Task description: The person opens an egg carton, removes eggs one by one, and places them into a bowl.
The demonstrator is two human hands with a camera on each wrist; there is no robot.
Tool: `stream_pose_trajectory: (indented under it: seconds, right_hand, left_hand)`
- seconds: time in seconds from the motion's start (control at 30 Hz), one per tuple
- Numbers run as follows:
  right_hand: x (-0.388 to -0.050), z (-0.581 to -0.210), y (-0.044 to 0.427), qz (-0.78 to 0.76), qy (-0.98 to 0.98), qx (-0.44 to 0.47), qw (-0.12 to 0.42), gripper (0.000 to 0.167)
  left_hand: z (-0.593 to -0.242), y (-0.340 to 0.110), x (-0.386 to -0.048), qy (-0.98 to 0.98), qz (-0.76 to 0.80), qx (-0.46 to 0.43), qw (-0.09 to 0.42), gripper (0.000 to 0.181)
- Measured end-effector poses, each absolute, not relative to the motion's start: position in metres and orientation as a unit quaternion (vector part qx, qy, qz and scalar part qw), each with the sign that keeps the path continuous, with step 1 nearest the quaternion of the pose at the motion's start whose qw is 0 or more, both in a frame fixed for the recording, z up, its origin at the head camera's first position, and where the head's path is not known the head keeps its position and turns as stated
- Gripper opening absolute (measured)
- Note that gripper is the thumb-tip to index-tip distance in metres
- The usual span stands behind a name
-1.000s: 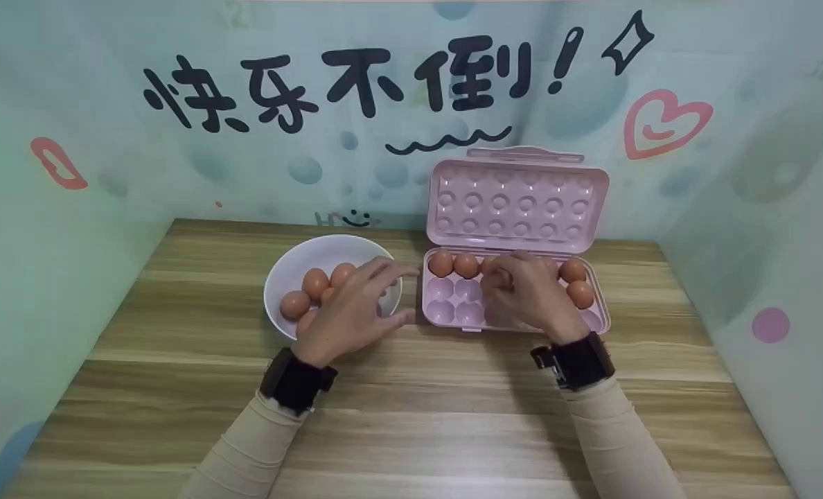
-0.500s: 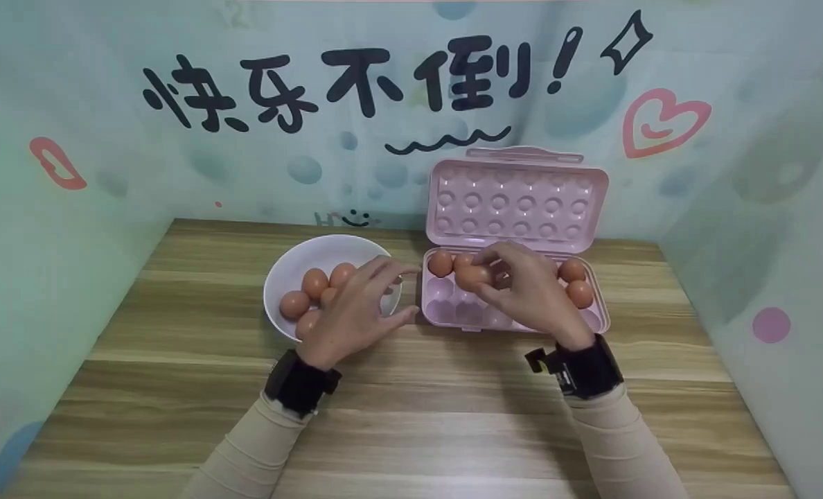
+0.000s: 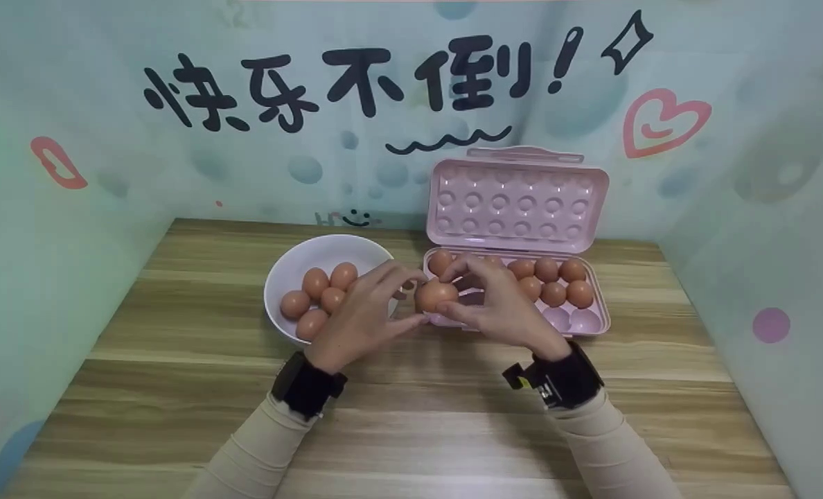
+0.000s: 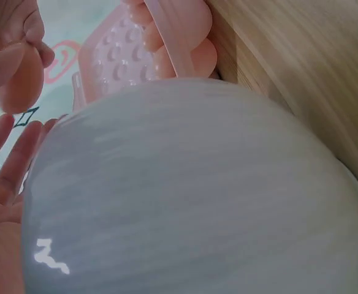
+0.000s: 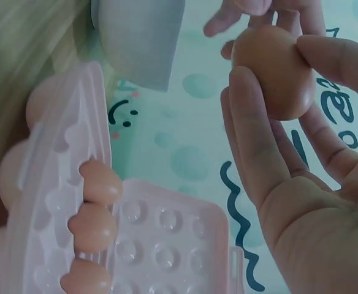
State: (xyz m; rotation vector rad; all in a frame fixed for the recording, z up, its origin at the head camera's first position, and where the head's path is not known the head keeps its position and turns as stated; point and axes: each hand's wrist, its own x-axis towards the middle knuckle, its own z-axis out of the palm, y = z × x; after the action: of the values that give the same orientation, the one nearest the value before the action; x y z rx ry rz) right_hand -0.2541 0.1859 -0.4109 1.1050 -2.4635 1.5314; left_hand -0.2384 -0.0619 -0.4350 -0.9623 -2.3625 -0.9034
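Observation:
My right hand (image 3: 501, 305) pinches a brown egg (image 3: 438, 296) between thumb and fingertips, above the left end of the pink egg carton (image 3: 585, 321). My left hand (image 3: 356, 312) hovers at the bowl's right side, its thumb and fingers spread around the egg's left end; whether they touch it is hard to tell. In the right wrist view the egg (image 5: 274, 72) sits at the right hand's fingertips. Brown eggs (image 3: 553, 294) fill part of the carton's back and middle rows. More eggs (image 3: 295, 305) lie in the white bowl (image 3: 283, 267), some perhaps hidden by the left hand.
The carton's dimpled lid (image 3: 515, 204) stands raised behind its base, near the printed backdrop (image 3: 245, 166). Bowl and carton stand side by side on the wood-grain table (image 3: 411, 416). In the left wrist view the bowl's outer wall (image 4: 191, 184) covers much of the scene.
My right hand has lifted the egg out of the carton's back area and moved left with it, toward my left hand. The left hand has shifted slightly right.

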Motion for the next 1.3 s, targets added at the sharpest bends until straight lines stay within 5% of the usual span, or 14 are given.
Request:
stream_pose_trajectory:
  seconds: [0.53, 1.3]
  right_hand:
    - [-0.251, -0.408, 0.185, 0.527, -0.772, 0.355, -0.018, 0.029]
    - [-0.268, -0.387, 0.243, 0.337, -0.895, 0.257, 0.140, 0.032]
  left_hand:
    - [-0.430, -0.067, -0.239, -0.841, -0.346, -0.362, 0.207, 0.041]
    - [-0.426, -0.105, -0.253, -0.934, -0.265, -0.206, 0.119, 0.035]
